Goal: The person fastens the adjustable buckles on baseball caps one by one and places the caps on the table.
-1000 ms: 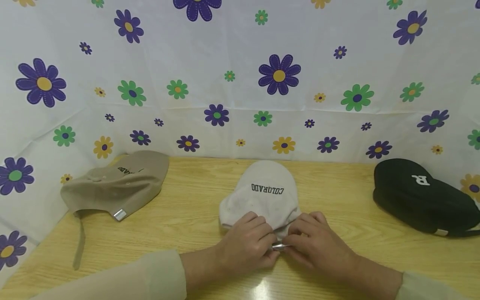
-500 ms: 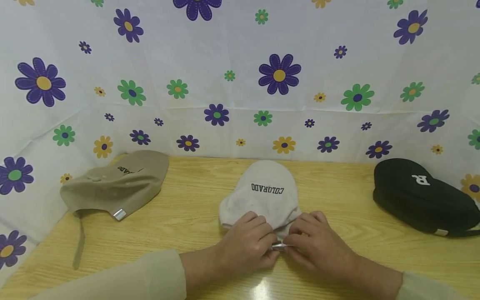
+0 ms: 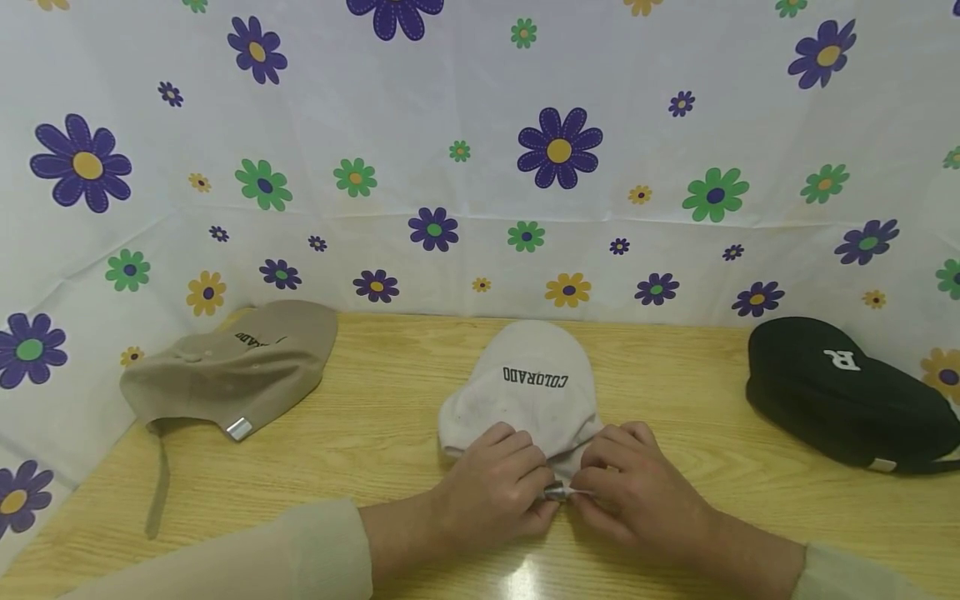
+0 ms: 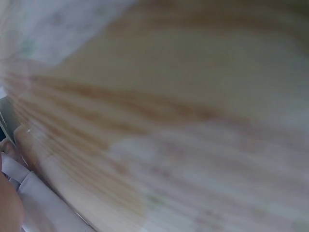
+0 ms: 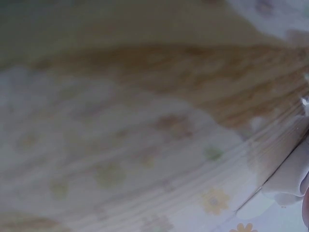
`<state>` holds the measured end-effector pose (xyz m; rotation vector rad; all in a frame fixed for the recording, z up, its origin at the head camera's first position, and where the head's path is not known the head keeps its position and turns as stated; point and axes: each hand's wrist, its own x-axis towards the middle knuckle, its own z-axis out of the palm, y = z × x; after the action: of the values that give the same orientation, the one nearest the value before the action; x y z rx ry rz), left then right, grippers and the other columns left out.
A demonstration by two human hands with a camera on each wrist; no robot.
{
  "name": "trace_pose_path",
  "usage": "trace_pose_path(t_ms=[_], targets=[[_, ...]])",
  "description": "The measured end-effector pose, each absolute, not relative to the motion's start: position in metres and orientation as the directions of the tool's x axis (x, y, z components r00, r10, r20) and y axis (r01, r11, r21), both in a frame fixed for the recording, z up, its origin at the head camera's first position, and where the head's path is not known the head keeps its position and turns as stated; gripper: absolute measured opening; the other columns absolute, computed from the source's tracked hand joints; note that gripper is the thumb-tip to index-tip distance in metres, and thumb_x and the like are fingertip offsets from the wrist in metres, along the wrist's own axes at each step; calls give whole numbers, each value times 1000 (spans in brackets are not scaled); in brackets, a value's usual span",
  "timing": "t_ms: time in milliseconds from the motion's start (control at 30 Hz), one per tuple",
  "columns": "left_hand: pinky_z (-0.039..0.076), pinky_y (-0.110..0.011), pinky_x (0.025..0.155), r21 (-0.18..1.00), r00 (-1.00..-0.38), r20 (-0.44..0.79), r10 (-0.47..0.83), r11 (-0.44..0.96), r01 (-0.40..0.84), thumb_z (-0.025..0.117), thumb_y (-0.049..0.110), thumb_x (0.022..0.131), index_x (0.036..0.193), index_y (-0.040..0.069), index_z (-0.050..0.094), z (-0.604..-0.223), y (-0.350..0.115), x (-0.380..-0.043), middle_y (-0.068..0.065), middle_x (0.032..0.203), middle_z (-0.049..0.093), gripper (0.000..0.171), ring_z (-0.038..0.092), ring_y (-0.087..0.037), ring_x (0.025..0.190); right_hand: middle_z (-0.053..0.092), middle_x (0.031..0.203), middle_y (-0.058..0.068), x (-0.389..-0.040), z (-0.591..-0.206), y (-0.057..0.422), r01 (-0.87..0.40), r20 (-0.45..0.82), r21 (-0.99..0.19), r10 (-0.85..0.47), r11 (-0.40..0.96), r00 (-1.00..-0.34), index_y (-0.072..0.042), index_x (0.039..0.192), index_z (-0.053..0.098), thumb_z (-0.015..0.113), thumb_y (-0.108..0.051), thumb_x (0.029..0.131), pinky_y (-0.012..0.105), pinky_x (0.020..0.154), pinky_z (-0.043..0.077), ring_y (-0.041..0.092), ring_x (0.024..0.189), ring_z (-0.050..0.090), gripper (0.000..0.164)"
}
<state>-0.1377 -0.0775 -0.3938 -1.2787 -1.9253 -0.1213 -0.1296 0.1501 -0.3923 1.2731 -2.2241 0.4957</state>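
Note:
An off-white baseball cap (image 3: 536,412) lies mid-table, its black "COLORADO" lettering upside down to me. At its near edge, a small silver buckle (image 3: 556,492) shows between my hands. My left hand (image 3: 498,483) pinches the buckle's left end, fingers curled over the cap's back edge. With thumb and forefinger, my right hand (image 3: 633,487) grips the thin pale strap (image 3: 580,492) coming out of the buckle. The fingers hide most of the strap. Pale cap fabric (image 4: 46,208) shows low in the left wrist view, and more fabric (image 5: 289,176) at the right wrist view's edge.
A tan cap (image 3: 240,367) lies at the left, its strap (image 3: 159,487) hanging loose toward me. At the right sits a black cap (image 3: 840,400) with a white "R". Behind the wooden table (image 3: 390,375) hangs a white flowered cloth (image 3: 480,100).
My right fingertips have shifted slightly right along the strap, showing a little more of it beside the buckle. The left hand and the caps keep their places.

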Motion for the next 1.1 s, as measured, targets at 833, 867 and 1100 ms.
trace_pose_path(t_ms=[833, 867, 1100], targets=[[42, -25, 70, -326, -162, 671, 724, 484, 812, 72, 30, 73, 73, 17, 65, -395, -77, -138, 7, 74, 59, 15, 52, -11, 69, 53, 83, -15, -128, -391, 150, -864, 619, -68, -659, 499, -429, -25, 74, 63, 71, -18, 73, 29, 84, 34, 4, 85, 48, 11], [42, -25, 70, -323, -165, 669, 724, 484, 813, 72, 30, 74, 73, 17, 64, -394, -77, -138, 7, 75, 59, 15, 52, -10, 70, 53, 83, -15, -128, -390, 150, -864, 618, -69, -659, 499, -430, -25, 74, 63, 71, -18, 73, 29, 84, 34, 4, 85, 47, 11], [42, -25, 70, -330, -151, 675, 723, 478, 814, 72, 31, 73, 74, 18, 65, -394, -77, -138, 8, 75, 59, 15, 52, -10, 69, 52, 83, -15, -128, -390, 151, -861, 617, -66, -658, 504, -432, -26, 74, 62, 70, -18, 72, 29, 84, 34, 4, 84, 47, 11]])
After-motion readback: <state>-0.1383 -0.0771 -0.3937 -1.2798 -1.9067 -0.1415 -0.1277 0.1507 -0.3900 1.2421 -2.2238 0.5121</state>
